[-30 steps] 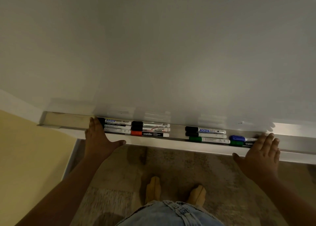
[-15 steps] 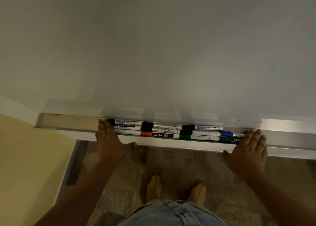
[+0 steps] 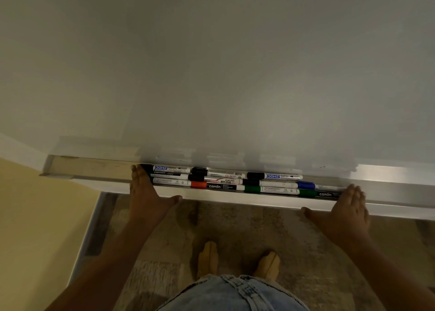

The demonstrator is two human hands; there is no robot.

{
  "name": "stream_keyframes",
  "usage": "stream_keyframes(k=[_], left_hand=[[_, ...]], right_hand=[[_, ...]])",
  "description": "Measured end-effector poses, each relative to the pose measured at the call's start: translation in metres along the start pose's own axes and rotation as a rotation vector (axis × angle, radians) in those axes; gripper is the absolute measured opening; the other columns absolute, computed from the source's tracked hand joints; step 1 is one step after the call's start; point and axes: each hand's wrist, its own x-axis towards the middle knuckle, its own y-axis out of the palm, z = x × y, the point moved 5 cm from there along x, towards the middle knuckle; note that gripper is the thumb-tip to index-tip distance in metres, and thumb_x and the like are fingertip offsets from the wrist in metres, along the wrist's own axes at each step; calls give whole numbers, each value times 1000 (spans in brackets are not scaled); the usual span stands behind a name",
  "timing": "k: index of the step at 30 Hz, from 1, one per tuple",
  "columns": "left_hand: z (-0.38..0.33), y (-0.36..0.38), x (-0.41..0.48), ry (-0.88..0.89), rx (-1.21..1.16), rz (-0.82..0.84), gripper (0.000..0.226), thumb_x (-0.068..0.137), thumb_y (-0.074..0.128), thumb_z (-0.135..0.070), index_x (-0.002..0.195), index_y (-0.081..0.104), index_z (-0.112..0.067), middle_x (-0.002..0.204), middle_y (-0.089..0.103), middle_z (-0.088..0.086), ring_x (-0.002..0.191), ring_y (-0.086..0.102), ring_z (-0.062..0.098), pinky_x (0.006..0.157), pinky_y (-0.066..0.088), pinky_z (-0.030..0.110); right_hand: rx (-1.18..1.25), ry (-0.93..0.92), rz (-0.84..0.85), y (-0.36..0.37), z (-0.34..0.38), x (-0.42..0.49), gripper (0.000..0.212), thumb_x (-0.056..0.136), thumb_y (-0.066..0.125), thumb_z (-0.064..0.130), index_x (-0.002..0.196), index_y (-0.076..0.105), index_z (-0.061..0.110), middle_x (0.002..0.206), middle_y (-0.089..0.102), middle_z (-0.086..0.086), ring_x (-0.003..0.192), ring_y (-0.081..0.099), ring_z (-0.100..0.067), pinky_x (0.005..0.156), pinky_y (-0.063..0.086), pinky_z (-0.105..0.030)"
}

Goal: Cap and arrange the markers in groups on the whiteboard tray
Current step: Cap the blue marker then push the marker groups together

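Several capped markers lie end to end in the metal whiteboard tray (image 3: 94,167). From the left come a black-capped group (image 3: 170,174), a group with black caps and a red-capped marker (image 3: 215,185), a group with black caps and a green-capped marker (image 3: 268,189), then a blue-capped marker (image 3: 317,185) over another green one (image 3: 317,193). My left hand (image 3: 147,193) lies flat against the left end of the row, fingers together. My right hand (image 3: 346,208) presses flat against the right end. Neither hand holds anything.
The whiteboard (image 3: 211,63) fills the upper view. The tray runs bare to the left of my left hand and to the right of my right hand. A yellow wall (image 3: 35,228) stands at the left. My feet (image 3: 237,261) stand on patterned floor below.
Both hands have slid inward along the tray, pushing the marker groups together. The gap between the middle groups has closed, so the markers now form one continuous row.
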Motion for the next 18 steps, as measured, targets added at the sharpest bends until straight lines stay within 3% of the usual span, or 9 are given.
stream_keyframes(k=[4,6,10,13,18], left_hand=[[2,2,2,-10,-1,-12,130,59,88,-42,150,3,-7,159,5,15,146,6,30,117,16,53],[2,3,-1,-2,0,-13,129,60,87,-41,150,1,-7,159,2,15,147,2,29,118,12,51],[0,4,-3,8,-8,-19,129,64,86,-38,150,-4,-6,159,-5,13,146,-5,25,119,6,47],[1,6,-1,-4,-13,-14,129,64,86,-38,150,-6,-7,159,-7,12,146,-7,24,119,6,46],[-1,7,-1,-7,1,-20,129,64,86,-38,150,-5,-7,159,-7,13,146,-6,25,119,6,46]], right_hand=[[44,-28,-84,-6,9,-1,126,63,49,80,149,-6,7,159,-3,-16,146,-3,-29,116,7,-48],[73,-118,-148,-12,20,-5,114,71,58,70,150,0,11,159,2,-14,146,1,-28,115,7,-50],[98,-276,-205,-20,45,-17,89,75,71,50,145,27,17,150,34,-12,139,25,-30,110,18,-55],[-20,-436,-200,-17,65,-24,75,78,65,54,140,36,22,142,45,-5,134,32,-24,107,24,-54],[-85,-517,-124,-6,85,-27,81,78,49,64,144,31,21,149,37,-2,140,22,-21,108,20,-53]])
